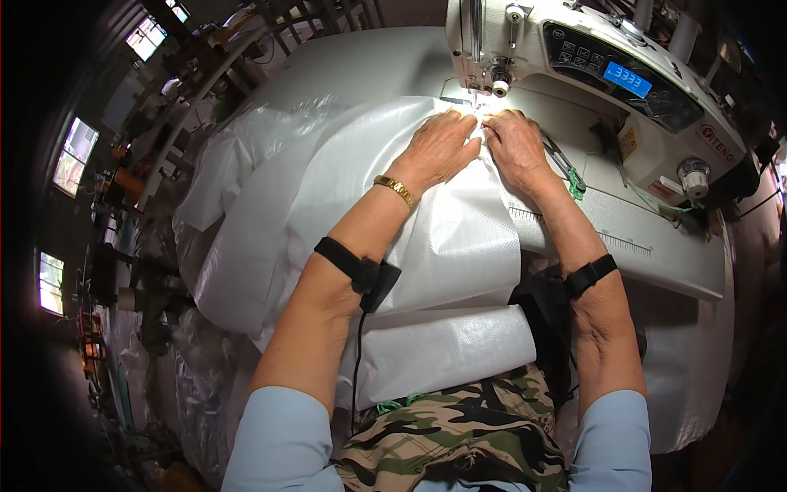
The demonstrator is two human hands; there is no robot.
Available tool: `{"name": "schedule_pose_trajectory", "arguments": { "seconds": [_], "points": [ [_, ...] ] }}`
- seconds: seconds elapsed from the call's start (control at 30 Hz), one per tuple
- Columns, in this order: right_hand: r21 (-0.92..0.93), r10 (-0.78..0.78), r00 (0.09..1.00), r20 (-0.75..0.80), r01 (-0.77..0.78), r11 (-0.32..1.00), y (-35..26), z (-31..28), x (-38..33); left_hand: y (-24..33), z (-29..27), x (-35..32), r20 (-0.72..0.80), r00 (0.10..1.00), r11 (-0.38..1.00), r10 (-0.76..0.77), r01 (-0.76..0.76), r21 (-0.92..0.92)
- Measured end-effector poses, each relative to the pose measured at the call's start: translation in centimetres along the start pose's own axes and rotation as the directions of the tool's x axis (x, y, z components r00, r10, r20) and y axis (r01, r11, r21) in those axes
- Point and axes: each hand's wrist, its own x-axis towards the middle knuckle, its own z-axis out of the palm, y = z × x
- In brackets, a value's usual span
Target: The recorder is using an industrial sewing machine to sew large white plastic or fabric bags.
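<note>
A large sheet of white woven plastic fabric point(352, 156) is bunched over the sewing table and hangs down over my lap. Its gathered edge runs up to the lit needle area of a white sewing machine point(525, 41). My left hand point(438, 148) grips the fabric just left of the needle, fingers bent and pressed together. Close on the right, my right hand point(515, 146) pinches the same edge, its fingertips almost meeting the left ones. The fingertips partly hide the stretch of edge between them.
Dark-handled scissors point(566, 164) and green thread point(577, 187) lie right of my right hand. A printed ruler scale point(627, 243) marks the table's front edge. The machine's handwheel point(694, 176) sticks out at right. More clear plastic point(201, 385) hangs at lower left.
</note>
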Motion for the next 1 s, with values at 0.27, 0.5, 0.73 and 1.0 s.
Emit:
{"name": "schedule_pose_trajectory", "arguments": {
  "seconds": [0.27, 0.5, 0.73, 1.0],
  "points": [
    [0.41, 0.324, 0.942, 0.084, -0.329, 0.851, 2.0, 0.5, 1.7, -0.2, 0.7, 0.3, -0.058, 0.998, 0.999, 0.033, -0.035, -0.026],
    [0.703, 0.359, 0.904, -0.231, -0.1, 0.704, 1.6, 0.8, 2.6, 0.2, 0.1, 0.3, -0.031, 1.0, 1.0, 0.002, -0.002, -0.01],
    [0.658, 0.328, 0.901, -0.285, -0.065, 0.75, 1.8, 1.1, 2.7, 0.5, 0.1, -0.1, -0.031, 0.999, 1.0, -0.009, 0.009, -0.006],
    [0.566, 0.374, 0.901, -0.22, -0.194, 0.801, 1.3, 0.4, 2.3, 0.7, -0.5, -1.2, 0.022, 1.0, 0.999, -0.021, 0.022, -0.032]
  ]
}}
